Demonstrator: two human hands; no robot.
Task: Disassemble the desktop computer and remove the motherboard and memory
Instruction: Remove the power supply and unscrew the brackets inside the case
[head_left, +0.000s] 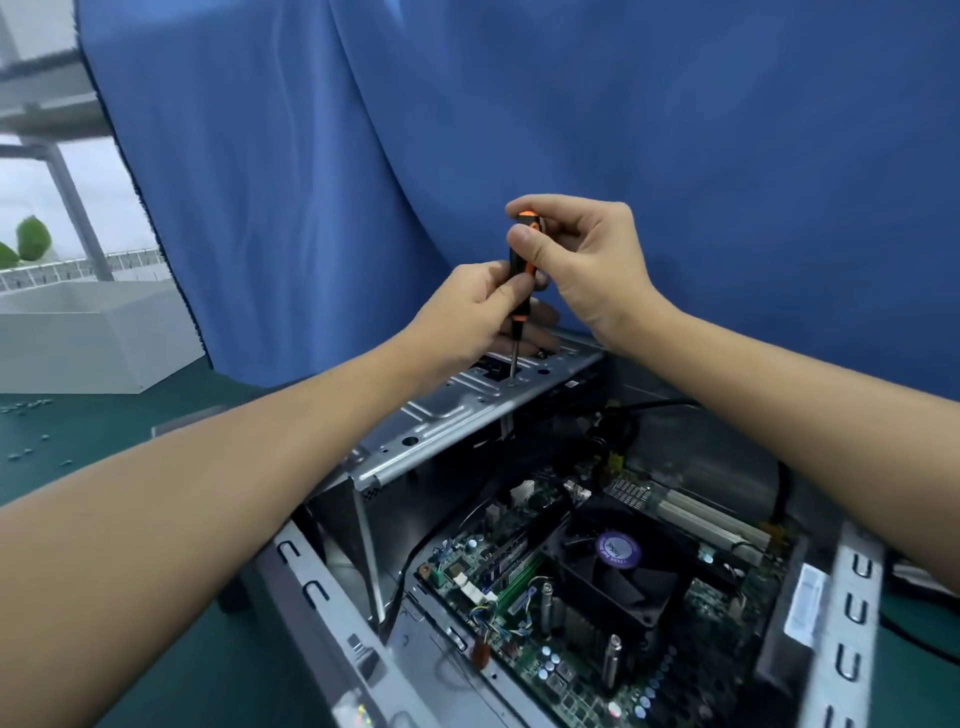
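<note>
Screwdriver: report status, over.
Left hand, right hand both grip screwdriver, tip on screw in bracket. Motherboard and memory in the case. Fan and cables on the board.

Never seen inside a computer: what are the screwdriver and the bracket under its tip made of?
The screwdriver: handle looks like matte black and orange plastic, perhaps rubbery; the thin shaft shines like bare metal. The bracket: likely sheet steel, dull silver-grey, with stamped ribs and punched holes.

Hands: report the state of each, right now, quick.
Left hand: fingers curled round the lower handle of the screwdriver.
Right hand: fingers pinching the top of the same handle.
</note>
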